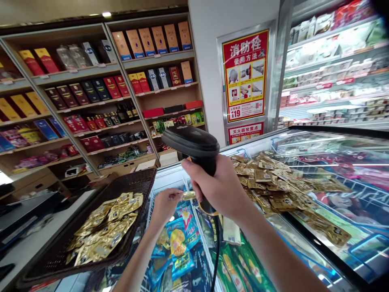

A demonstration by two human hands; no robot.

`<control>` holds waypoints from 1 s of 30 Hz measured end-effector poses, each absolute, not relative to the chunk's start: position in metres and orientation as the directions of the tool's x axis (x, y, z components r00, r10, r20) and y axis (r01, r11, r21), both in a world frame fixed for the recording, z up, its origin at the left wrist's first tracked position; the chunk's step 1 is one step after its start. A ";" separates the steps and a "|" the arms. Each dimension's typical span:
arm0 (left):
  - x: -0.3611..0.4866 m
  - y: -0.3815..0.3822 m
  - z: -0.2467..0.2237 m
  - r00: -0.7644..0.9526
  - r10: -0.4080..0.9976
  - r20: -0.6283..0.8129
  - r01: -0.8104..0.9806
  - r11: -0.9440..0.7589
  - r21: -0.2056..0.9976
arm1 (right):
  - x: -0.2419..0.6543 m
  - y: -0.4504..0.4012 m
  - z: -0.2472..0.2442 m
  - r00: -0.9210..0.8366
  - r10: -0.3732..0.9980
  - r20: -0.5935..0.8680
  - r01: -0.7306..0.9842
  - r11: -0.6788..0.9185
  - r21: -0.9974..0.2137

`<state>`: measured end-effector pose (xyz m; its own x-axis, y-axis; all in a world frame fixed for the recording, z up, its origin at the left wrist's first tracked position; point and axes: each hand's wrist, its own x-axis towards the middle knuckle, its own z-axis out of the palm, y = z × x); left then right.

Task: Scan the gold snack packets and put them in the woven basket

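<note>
My right hand (217, 184) is wrapped round the handle of a black barcode scanner (191, 140), whose cable hangs down over the freezer. Just left of it, my left hand (167, 205) pinches the end of a small gold packet (187, 196); the packet's other end reaches the fingers of my right hand. Gold packets (106, 223) lie heaped in a dark brown woven basket (146, 178) at the left. Another pile of gold packets (273, 182) rests on the freezer's glass top at the right.
Below my hands, the open freezer (165, 182) holds blue bags (179, 243) and green corn packets (240, 267). Behind stand shelves (164, 56) of boxes and bottles. A red poster (246, 77) hangs on the wall, and a lit chiller (331, 69) is at the right.
</note>
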<state>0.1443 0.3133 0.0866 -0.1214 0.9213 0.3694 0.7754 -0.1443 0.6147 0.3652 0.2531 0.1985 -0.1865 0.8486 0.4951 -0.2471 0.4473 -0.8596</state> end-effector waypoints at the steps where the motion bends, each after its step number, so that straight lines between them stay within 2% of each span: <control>1: 0.135 0.314 0.091 -0.122 0.920 0.373 0.750 -0.160 0.641 | 0.364 0.253 0.198 -0.183 0.849 0.495 -0.227 0.453 -0.862; 5: 0.097 0.313 0.112 -0.205 0.880 0.428 0.627 -0.218 0.748 | 0.361 0.254 0.196 -0.195 0.864 0.464 -0.162 0.438 -0.884; 9: 0.076 0.304 0.129 -0.327 0.836 0.441 0.550 -0.211 0.808 | 0.359 0.252 0.196 -0.211 0.873 0.440 -0.175 0.409 -0.895; 19: 0.060 0.294 0.149 -0.432 0.768 0.472 0.354 -0.337 0.872 | 0.350 0.255 0.188 -0.290 0.876 0.385 -0.015 0.398 -0.917; 30: 0.035 0.286 0.159 -0.515 0.693 0.504 0.439 -0.291 0.850 | 0.349 0.255 0.185 -0.310 0.889 0.338 0.044 0.368 -0.929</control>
<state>0.0347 0.2861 0.1591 -0.5152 0.6934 0.5038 0.4390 -0.2913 0.8499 0.3492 0.2550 0.1846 -0.3105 0.8886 0.3377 0.0438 0.3683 -0.9287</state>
